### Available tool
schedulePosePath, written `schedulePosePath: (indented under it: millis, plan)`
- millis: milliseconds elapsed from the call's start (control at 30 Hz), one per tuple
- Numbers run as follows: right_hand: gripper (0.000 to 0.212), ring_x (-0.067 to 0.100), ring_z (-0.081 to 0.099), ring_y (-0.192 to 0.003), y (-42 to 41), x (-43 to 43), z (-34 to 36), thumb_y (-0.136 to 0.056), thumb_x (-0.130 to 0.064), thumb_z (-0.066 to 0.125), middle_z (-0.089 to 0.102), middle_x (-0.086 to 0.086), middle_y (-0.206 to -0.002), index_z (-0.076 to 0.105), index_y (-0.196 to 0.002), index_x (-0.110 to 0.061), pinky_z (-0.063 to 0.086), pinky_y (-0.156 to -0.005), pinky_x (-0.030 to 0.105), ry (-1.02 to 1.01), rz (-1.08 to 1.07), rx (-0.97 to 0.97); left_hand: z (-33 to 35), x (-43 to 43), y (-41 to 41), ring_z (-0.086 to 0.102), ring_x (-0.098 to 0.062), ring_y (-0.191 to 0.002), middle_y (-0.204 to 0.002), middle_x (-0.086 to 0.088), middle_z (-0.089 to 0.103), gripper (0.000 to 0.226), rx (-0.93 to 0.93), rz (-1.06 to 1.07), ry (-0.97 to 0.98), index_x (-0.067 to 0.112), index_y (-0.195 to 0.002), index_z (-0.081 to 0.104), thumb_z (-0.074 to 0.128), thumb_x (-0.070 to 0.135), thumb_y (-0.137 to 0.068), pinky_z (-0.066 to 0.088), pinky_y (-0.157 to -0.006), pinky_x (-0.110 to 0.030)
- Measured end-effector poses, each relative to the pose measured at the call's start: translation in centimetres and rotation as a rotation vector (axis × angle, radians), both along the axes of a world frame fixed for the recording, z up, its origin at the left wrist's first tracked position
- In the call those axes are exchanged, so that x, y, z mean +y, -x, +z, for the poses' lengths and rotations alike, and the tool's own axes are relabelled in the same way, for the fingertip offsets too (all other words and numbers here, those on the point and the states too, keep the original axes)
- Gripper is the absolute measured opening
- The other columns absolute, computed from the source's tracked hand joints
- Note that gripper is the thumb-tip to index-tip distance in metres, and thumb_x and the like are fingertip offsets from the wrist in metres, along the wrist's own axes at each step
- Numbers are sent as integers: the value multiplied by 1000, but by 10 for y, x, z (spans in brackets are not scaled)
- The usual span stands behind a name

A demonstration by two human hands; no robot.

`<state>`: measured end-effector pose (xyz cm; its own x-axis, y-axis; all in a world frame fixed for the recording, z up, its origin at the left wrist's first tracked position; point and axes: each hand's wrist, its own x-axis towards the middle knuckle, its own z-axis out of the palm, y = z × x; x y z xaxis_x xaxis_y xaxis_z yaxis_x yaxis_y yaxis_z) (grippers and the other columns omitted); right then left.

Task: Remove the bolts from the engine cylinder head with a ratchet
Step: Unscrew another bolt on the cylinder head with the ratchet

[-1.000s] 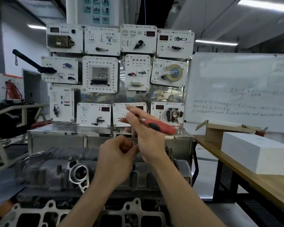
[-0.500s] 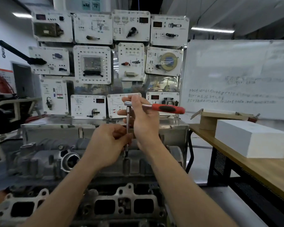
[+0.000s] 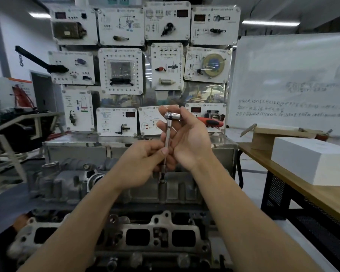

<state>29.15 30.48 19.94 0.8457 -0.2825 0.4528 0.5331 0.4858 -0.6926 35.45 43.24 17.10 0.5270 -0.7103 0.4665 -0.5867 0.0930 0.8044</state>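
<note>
Chrome, red-handled ratchet (image 3: pixel 173 116): our right hand (image 3: pixel 191 143) grips its head, left hand (image 3: pixel 143 163) pinches its steel extension (image 3: pixel 166 138) at six o'clock; loosening, we judge; next, swing the handle.

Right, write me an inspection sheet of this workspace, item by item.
Surface: wooden table at right, carrying two boxes.
Job's things: cylinder head in front; ratchet with a red handle sits atop an upright extension bar whose lower end meets the head; the bolt itself is hidden.
Clutter: white box and open cardboard box on the table.
Hands: left hand pinches the extension bar; right hand grips the ratchet near its head.
Cables: nothing seen.
Surroundings: panel board of mounted components behind the engine; whiteboard with writing at right.
</note>
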Motion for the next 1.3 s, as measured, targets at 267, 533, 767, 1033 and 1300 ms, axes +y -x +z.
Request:
schedulePosePath:
  millis: [267, 533, 767, 1033, 1300]
  plan:
    - [21, 13, 71, -87, -16, 8, -12, -101, -21, 56, 74, -6, -93, 74, -100, -10, 57, -77, 26, 737, -1008, -391, -8, -10, 12, 56, -3, -47, -48, 7, 60, 35, -382, 491, 119, 25, -54, 58, 72, 7, -81, 38, -45, -13]
    - [27, 17, 74, -88, -11, 18, -7, -105, -19, 46, 75, -4, -106, 72, -100, -14, 54, -73, 23, 405, -542, -197, -6, -6, 10, 66, -6, -63, -69, 1, 72, 18, -234, 328, 33, 17, -79, 69, 64, 21, -96, 54, -62, -29]
    - [33, 16, 73, -70, -3, -2, 3, -105, -32, 40, 77, 4, -99, 65, -105, -10, 53, -53, 24, -33, 112, 22, -7, 1, -12, 76, -25, -89, -89, -11, 77, 22, 32, -60, 28, 8, -95, 71, 51, 6, -102, 62, -85, -38]
    - [20, 17, 73, -74, -16, 6, -12, -106, -24, 49, 74, -2, -96, 67, -103, -16, 54, -61, 23, 475, -695, -252, -15, -2, -10, 75, -14, -74, -78, 1, 78, 12, -123, 98, 131, 15, -91, 74, 64, 9, -95, 61, -72, -27]
    - [18, 11, 71, -87, -20, 10, -14, -103, -16, 53, 71, -11, -96, 71, -102, -13, 54, -76, 22, 629, -916, -413, -13, -3, -8, 68, -5, -59, -67, 8, 74, 9, -252, 250, 126, 16, -78, 73, 77, 18, -86, 50, -55, -15]
